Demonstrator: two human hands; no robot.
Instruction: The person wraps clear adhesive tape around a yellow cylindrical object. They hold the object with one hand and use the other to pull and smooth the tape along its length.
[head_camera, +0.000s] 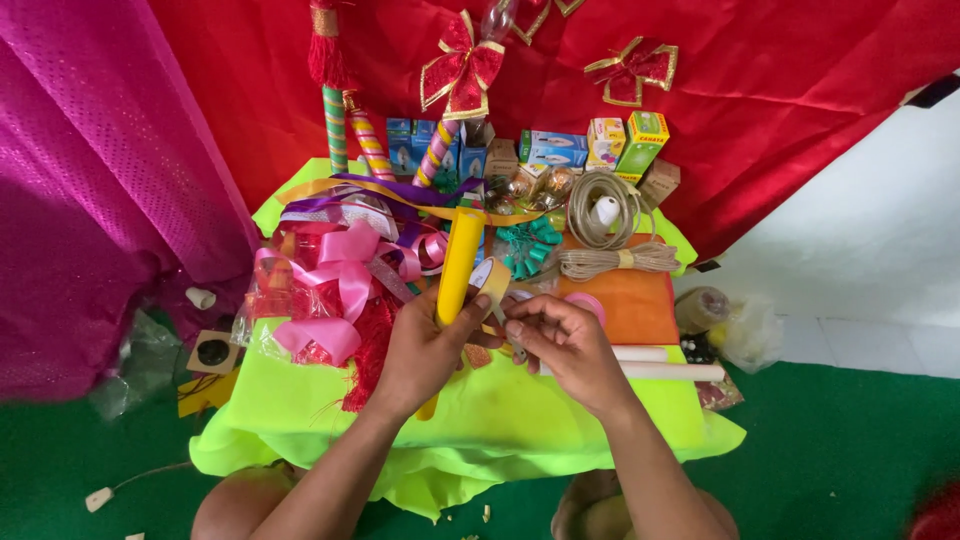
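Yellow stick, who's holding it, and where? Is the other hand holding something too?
The left hand grips the yellow stick around its lower part. The right hand pinches a strip from the tape roll with its fingers.

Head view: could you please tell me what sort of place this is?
Probably a home craft or decoration-making corner on the floor. A low table draped in neon cloth carries ribbons and twine, red fabric hangs behind, and the left hand holds a yellow tube.

Your left hand (425, 350) and right hand (565, 345) meet over the front of the surface (300, 410), with the tube (458, 265) and tape roll (492, 278) between them. The ribbon heap (340, 275) lies to your left, the cord coil (605, 235) behind to your right. The small boxes (560, 150) stand along the back edge.
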